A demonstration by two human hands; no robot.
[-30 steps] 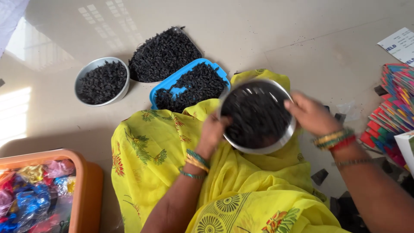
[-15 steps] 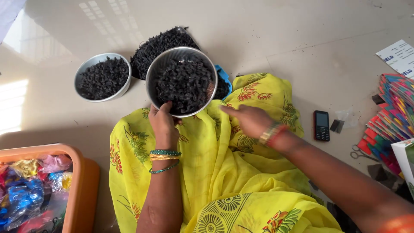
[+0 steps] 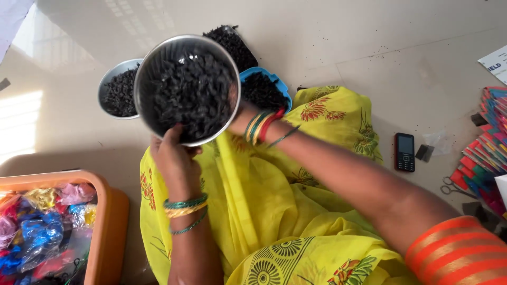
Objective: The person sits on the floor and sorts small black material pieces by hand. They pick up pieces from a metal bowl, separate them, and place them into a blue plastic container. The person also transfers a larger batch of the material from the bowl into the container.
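A round steel bowl (image 3: 153,63) full of small black pieces is lifted above my lap. My left hand (image 3: 174,158) grips its near rim from below. My right hand (image 3: 240,119) reaches under the bowl's right side and is mostly hidden behind it; only the wrist with coloured bangles shows. Yellow patterned cloth (image 3: 274,211) covers my lap beneath.
A second steel bowl (image 3: 113,92) of black pieces sits on the floor at left. A blue tray (image 3: 277,84) and a loose heap (image 3: 235,45) of the same pieces lie behind. An orange tub (image 3: 108,221) with shiny wrappers stands lower left. A black phone (image 3: 405,152), scissors (image 3: 454,187) and coloured packets (image 3: 488,142) lie at right.
The bowl has moved from my right across to the left and risen toward the camera. My right hand, which had let go half a second ago, has come back under the bowl.
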